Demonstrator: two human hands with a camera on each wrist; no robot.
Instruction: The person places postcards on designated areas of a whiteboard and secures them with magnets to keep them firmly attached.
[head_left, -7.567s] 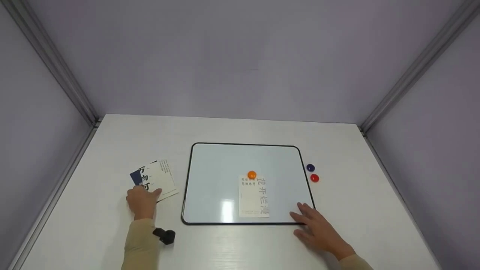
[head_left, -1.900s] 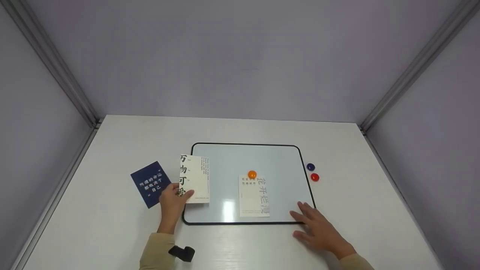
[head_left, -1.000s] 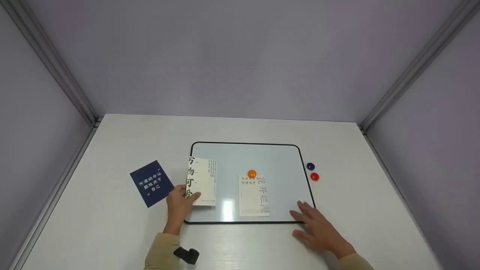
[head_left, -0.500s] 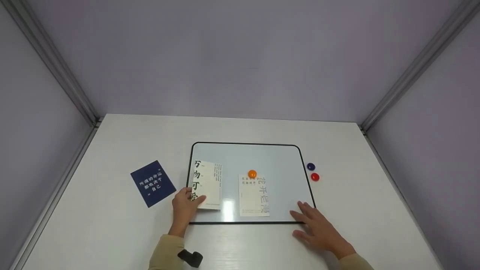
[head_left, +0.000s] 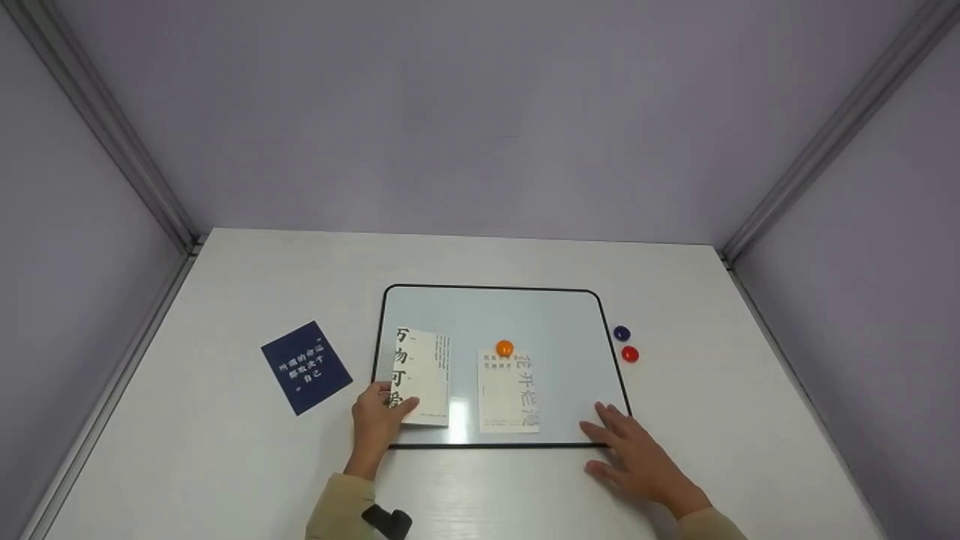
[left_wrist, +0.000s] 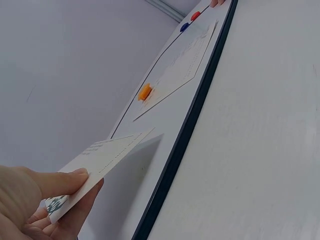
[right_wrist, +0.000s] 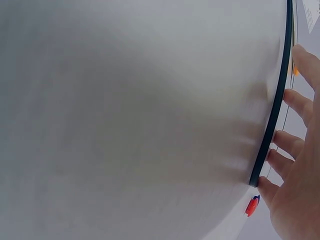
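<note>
My left hand [head_left: 377,420] pinches the lower left of a cream postcard [head_left: 424,379] with dark lettering, thumb on top and fingers beneath. In the left wrist view the postcard [left_wrist: 107,157] tilts over the whiteboard [left_wrist: 172,107] and casts a shadow on it. Another cream postcard [head_left: 506,397] lies on the whiteboard [head_left: 555,322], an orange round magnet [head_left: 505,348] at its top edge. My right hand [head_left: 637,461] rests with spread fingers at the board's lower right corner; in the right wrist view its fingertips meet the black rim [right_wrist: 275,110].
A navy postcard [head_left: 306,367] with white lettering lies on the white table [head_left: 247,285] left of the board. Right of the board sit a dark blue magnet [head_left: 622,334] and a red magnet [head_left: 630,353]. Grey walls enclose the table at the back and sides.
My left hand picked the cream postcard off the navy one, uncovering it, and carried it right over the board. Lately it drifts slightly right and toward me. My right hand stays put.
</note>
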